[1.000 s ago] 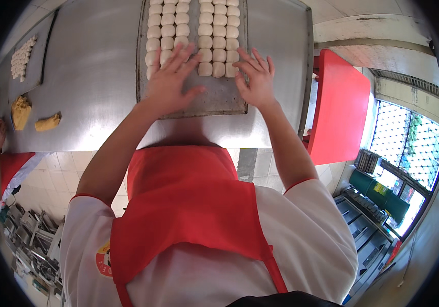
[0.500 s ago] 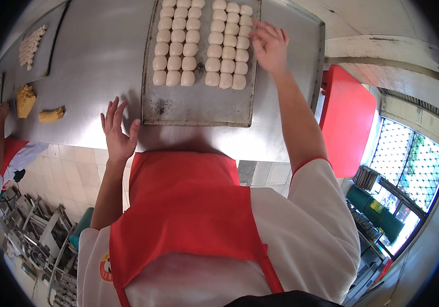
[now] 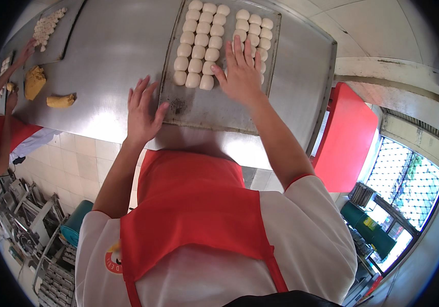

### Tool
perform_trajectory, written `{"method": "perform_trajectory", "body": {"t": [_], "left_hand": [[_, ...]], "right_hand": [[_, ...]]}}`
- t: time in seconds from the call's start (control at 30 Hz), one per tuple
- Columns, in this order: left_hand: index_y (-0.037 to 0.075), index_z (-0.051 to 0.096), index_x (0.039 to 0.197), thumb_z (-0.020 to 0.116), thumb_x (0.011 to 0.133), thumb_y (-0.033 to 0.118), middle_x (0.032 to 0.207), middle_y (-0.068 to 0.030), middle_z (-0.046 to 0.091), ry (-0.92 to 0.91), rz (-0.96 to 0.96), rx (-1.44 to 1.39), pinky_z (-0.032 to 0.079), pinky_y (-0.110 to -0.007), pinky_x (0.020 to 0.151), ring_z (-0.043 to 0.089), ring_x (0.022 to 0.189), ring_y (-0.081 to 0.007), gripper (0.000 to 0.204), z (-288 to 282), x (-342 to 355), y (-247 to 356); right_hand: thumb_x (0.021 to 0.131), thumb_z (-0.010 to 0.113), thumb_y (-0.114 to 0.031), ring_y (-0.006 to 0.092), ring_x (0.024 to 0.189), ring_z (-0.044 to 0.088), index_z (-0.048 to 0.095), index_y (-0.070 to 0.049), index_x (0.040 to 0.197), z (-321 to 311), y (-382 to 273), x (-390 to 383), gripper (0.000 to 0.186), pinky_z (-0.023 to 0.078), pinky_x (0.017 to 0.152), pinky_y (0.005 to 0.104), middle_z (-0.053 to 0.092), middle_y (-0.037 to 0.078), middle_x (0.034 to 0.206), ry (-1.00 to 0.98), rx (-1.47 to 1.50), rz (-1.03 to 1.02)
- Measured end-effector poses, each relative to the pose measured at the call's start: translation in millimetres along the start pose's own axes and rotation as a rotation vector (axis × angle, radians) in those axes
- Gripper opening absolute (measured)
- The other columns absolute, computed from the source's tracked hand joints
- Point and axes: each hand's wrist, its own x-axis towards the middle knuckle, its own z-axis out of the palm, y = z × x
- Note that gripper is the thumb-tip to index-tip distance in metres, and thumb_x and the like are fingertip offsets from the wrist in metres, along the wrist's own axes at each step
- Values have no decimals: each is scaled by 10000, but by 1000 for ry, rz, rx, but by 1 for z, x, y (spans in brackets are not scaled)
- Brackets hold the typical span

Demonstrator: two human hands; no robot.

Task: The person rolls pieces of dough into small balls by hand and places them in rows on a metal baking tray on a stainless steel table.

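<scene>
Two blocks of round white dough balls (image 3: 198,52) stand in tight rows on a worn metal baking tray (image 3: 214,115). My right hand (image 3: 242,74) lies palm down over the near part of the right block, fingers stretched and spread, and hides several of its balls. Whether it presses on them I cannot tell. Beside the tray's left edge is my left hand (image 3: 145,112), its fingers apart and nothing in it. Its thumb is close to the tray's near left corner.
The tray rests on a steel table (image 3: 112,61). To the left are yellow dough lumps (image 3: 35,83) and another tray with small dough pieces (image 3: 49,25). A co-worker's hand (image 3: 27,50) reaches there. A red panel (image 3: 345,138) stands off the table's right end.
My right hand has moved from the tray's right edge to over the right block. The view has shifted, and my left hand stays open by the tray. The co-worker's arm has reached farther over the table.
</scene>
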Motion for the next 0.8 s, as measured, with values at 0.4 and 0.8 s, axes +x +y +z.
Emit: {"method": "perform_trajectory", "body": {"t": [0.4, 0.8], "left_hand": [[84, 527, 1541, 646, 1032, 440, 1646, -184, 454, 158, -20, 59, 245, -627, 1268, 385, 1551, -407, 632, 10, 44, -77], [94, 537, 1528, 597, 1044, 451, 1619, -164, 486, 163, -16, 95, 255, -568, 1285, 399, 1546, -385, 605, 16, 47, -96]], "right_hand": [[1004, 347, -834, 406, 1664, 15, 169, 45, 1692, -20, -64, 19, 1130, 38, 1327, 575, 66, 249, 1788, -131, 246, -37], [986, 395, -832, 449, 1653, 52, 157, 64, 1688, -8, -117, 29, 1163, 61, 1325, 572, 88, 288, 1774, -167, 161, -126]]}}
